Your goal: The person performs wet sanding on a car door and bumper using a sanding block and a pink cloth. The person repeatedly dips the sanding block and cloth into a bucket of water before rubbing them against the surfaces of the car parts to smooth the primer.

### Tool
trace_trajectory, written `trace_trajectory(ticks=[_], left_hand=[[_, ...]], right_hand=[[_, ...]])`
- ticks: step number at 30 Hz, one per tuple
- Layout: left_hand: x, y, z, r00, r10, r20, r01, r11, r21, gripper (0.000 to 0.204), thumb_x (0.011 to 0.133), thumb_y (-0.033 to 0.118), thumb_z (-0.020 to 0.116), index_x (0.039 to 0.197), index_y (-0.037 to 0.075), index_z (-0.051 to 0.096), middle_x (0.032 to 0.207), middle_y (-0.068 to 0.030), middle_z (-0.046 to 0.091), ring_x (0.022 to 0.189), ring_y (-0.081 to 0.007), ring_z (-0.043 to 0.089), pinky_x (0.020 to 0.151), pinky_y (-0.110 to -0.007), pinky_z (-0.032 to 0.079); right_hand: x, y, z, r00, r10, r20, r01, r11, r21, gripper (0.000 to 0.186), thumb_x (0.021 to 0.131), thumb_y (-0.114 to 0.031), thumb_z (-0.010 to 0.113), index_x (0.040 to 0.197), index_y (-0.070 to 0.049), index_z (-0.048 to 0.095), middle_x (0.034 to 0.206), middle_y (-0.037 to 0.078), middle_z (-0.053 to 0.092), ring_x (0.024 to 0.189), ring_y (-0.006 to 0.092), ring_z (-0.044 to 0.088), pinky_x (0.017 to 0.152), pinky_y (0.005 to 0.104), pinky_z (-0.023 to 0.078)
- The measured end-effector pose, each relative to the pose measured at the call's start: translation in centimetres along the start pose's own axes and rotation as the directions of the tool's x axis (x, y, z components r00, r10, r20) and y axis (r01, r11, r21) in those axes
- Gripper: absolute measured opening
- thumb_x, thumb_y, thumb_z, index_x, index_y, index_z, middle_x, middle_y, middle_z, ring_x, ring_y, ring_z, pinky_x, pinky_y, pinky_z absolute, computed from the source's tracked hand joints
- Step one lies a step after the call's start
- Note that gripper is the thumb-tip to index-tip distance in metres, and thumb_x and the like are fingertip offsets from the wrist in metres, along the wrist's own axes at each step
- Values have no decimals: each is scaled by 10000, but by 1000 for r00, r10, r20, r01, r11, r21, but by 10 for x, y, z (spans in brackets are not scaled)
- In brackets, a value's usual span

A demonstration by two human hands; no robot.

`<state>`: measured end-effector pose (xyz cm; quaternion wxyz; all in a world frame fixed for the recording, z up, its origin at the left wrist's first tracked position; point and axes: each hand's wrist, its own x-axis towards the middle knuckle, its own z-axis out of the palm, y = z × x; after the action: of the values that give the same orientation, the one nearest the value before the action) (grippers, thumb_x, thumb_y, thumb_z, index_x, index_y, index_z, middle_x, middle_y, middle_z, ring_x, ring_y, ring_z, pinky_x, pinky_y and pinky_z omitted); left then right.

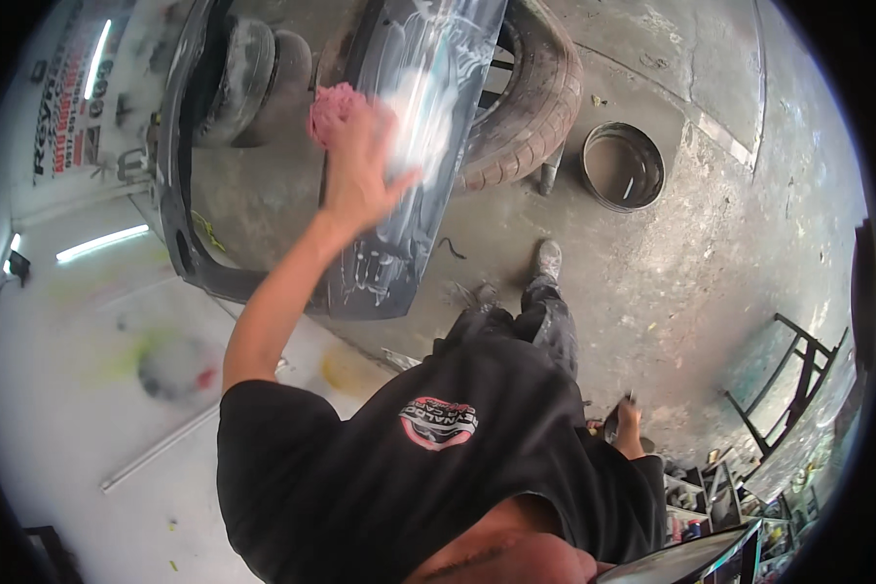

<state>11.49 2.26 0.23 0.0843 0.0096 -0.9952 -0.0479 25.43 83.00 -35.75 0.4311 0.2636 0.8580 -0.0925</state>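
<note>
A dark grey car door (375,282) with an open window frame lies at the upper middle, its panel streaked with white, wet-looking smears. My left hand (360,165) is on that panel, fingers closed on a bunched pink cloth (335,109) near the window edge. A bright white glare or patch of suds lies just right of the fingers. Low at my right side is my right hand (630,417), curled around something dark (611,425) that is too small to name.
A tyre (545,97) sits beneath the door, and another tyre (238,83) shows through the window frame. On the concrete floor stands a round black tub (625,167) of murky water. A black metal stand (788,384) and cluttered shelves (691,496) are at the right.
</note>
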Motion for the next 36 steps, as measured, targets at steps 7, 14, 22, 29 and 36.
trace_trajectory(ticks=[7,14,22,29,36], left_hand=[[35,6,22,933,50,358,-158,947,280,956,946,525,614,1589,-87,258,1699,-263,171,1583,-423,150,1230,-662,158],[243,-48,92,992,65,106,-109,867,486,962,979,602,506,1604,-76,233,1701,-254,180,1592,-394,133,1258,-615,130],[177,-12,85,985,63,162,-138,849,510,968,974,605,502,1612,-67,222,1710,-241,161,1595,-375,134,1274,-584,105],[18,23,50,967,40,252,-154,877,454,977,950,566,556,1604,-81,226,1705,-250,163,1595,-396,107,1265,-599,102],[-98,53,23,933,44,356,-180,917,356,997,935,549,604,1606,-80,217,1714,-252,113,1602,-398,62,1257,-622,83]], right_hand=[[-95,8,31,940,82,332,-272,767,581,625,931,-329,719,1452,-28,546,1144,164,712,897,276,685,735,444,549],[-87,-70,-20,998,-40,49,-4,731,682,753,963,-309,728,1595,-66,397,1092,108,680,802,170,604,658,353,503],[-127,22,54,999,3,-33,17,813,582,813,937,-309,747,1585,11,373,1438,253,593,1301,324,592,1049,397,476],[-164,-31,85,990,6,143,-82,842,533,832,896,-313,770,1592,-54,395,1181,188,700,957,242,680,723,375,566],[-141,-30,112,993,-113,28,67,754,653,749,926,-252,753,1550,10,432,1197,140,700,998,196,657,848,340,541]])
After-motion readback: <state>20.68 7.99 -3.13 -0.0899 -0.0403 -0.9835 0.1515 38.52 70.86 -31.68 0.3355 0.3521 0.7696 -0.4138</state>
